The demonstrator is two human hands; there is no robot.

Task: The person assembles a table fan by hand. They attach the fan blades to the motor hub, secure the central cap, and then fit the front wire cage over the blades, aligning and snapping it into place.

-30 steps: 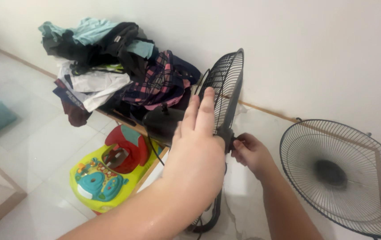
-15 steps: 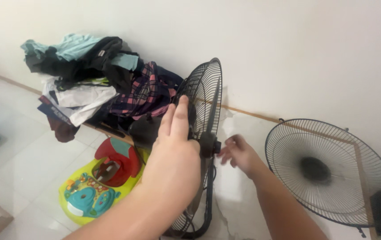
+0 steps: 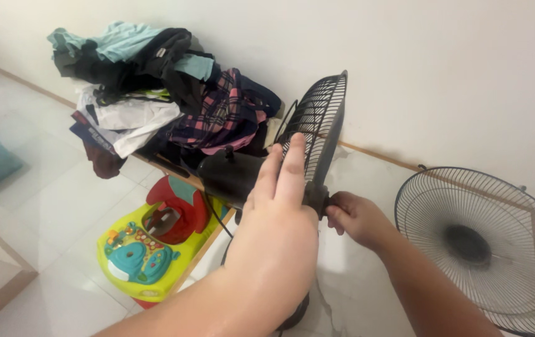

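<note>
1. Left hand (image 3: 277, 212) lies flat and open, fingers straight, against the rear grille (image 3: 317, 134) of a black fan, just beside the motor housing (image 3: 230, 178).
2. Right hand (image 3: 355, 215) is closed, fingertips pinching the small hub (image 3: 318, 198) at the centre of the grille's front side.
3. Standing upright on the pale floor (image 3: 61, 206) in the middle of the scene, the fan has its grille edge-on to the camera and its base hidden behind the left forearm.
4. A loose front grille (image 3: 486, 246) leans against the white wall (image 3: 442, 68) at the right, well apart from both hands.
5. At far left, a heap of clothes (image 3: 155, 93) is piled along the wall; a bright toy walker (image 3: 152, 246) sits on the floor near it.
</note>
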